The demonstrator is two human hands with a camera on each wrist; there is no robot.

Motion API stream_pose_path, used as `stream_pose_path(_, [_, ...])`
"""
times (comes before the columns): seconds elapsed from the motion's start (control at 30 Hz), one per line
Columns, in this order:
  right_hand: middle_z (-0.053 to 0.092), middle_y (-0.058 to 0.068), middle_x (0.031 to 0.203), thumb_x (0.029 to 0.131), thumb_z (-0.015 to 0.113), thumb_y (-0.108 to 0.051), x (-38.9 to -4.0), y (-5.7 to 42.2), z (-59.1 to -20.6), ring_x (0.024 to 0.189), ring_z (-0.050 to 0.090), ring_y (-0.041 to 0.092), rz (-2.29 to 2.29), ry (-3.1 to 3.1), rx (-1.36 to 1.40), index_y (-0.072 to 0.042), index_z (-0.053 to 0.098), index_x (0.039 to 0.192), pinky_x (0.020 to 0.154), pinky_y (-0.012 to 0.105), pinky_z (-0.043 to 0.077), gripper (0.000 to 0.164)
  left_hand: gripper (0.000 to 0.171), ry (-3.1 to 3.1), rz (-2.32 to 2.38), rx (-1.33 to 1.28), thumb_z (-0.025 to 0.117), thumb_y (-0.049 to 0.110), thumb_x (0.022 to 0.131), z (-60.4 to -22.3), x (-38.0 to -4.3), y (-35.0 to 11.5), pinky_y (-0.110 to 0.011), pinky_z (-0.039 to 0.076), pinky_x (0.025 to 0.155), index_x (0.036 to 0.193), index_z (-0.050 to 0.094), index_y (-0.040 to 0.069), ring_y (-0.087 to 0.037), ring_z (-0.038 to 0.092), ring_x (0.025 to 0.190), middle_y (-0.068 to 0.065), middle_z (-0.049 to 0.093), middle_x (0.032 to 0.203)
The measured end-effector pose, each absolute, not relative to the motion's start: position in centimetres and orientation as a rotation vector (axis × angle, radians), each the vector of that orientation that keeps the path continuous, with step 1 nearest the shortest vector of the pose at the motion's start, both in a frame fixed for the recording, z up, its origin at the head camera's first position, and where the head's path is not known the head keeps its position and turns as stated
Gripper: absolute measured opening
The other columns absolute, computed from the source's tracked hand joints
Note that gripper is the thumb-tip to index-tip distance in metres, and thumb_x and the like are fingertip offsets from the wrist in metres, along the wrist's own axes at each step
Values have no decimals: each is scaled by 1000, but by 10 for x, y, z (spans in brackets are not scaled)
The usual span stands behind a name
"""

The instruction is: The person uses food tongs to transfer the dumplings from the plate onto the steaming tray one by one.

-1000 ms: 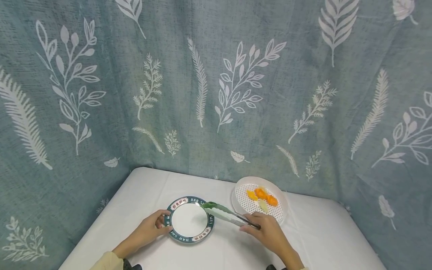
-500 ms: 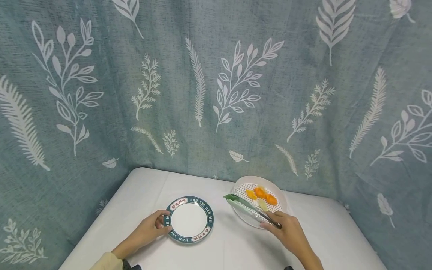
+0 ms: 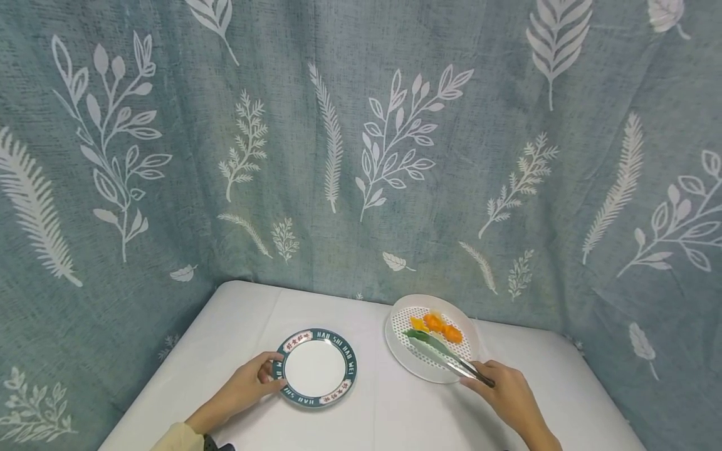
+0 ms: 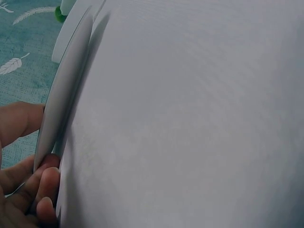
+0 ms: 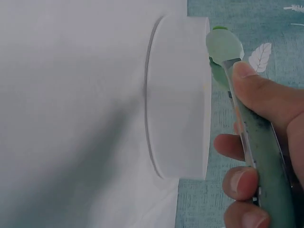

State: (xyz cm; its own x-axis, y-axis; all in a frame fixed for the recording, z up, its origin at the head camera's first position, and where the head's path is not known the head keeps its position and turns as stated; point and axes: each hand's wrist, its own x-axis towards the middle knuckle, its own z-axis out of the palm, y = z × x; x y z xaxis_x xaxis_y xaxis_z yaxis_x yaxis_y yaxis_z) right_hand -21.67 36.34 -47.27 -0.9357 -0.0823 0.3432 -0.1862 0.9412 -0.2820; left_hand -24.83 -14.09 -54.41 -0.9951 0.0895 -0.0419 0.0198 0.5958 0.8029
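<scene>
My left hand (image 3: 252,382) pinches the left rim of a white plate (image 3: 316,369) with a dark green patterned border. In the left wrist view the plate (image 4: 64,88) shows edge-on, fingers on both sides of its rim. My right hand (image 3: 504,394) grips metal tongs (image 3: 462,363) by the handle. Their far end is green and pale, leaf-shaped; whether that is a tip or something held I cannot tell. It hangs over a round white basket (image 3: 397,357) with a perforated bottom. Orange pieces (image 3: 442,326) and a yellow piece (image 3: 418,324) lie inside.
A white cloth (image 3: 389,413) covers the table under the plate and basket. Behind and at both sides hangs a blue-green curtain (image 3: 316,238) with white leaf prints. The basket stands near the table's back edge, right of the plate.
My right hand has moved right with the tongs, from over the plate to over the basket. My left hand and the plate stay in place.
</scene>
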Motion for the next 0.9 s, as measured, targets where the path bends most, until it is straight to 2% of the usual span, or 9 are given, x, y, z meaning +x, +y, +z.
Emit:
stream_pose_path(0.23, [65,-5,78,76,76,-47,-221,368,-473,59,42,10,433,-2843,179,-4,72,108,52,26,36,54,58,2727,1388,128,78,38,76,-547,-248,-143,-29,44,58,126,56,18,-15,48,73,3,53,88])
stream_pose_path(0.37, [50,-7,61,77,76,-43,-223,367,-470,53,37,9,409,-2875,171,-5,72,109,49,24,32,50,57,2720,1394,133,78,38,76,-549,-248,-143,-29,44,58,126,56,18,-15,48,72,3,53,87])
stream_pose_path(0.5, [41,-6,57,77,76,-43,-224,365,-466,51,35,10,392,-2893,162,-8,73,107,47,25,30,47,57,2718,1398,137,78,38,76,-548,-248,-143,-29,44,58,125,56,18,-15,48,72,2,53,87])
stream_pose_path(0.6, [41,-6,57,77,77,-42,-226,364,-462,52,35,11,375,-2910,174,-13,75,97,48,26,30,35,58,2721,1393,132,78,39,76,-548,-248,-143,-29,44,58,125,56,19,-15,48,72,3,53,88])
stream_pose_path(0.7, [40,-6,58,77,77,-41,-229,362,-460,53,36,11,347,-2927,192,-18,69,80,48,26,29,25,58,2726,1389,126,78,39,76,-547,-249,-143,-30,44,58,126,56,19,-15,48,72,3,53,88])
stream_pose_path(0.8, [41,-5,58,76,78,-41,-233,361,-459,53,36,11,333,-2949,189,-20,61,71,48,26,29,28,58,2728,1391,126,78,38,76,-546,-249,-143,-30,43,58,125,56,19,-15,48,72,2,53,87])
stream_pose_path(0.9, [41,-4,59,75,78,-42,-235,361,-458,53,37,11,332,-2971,166,-20,59,70,47,27,29,29,57,2728,1393,133,78,37,76,-546,-249,-143,-30,43,58,125,56,19,-15,48,72,3,53,87])
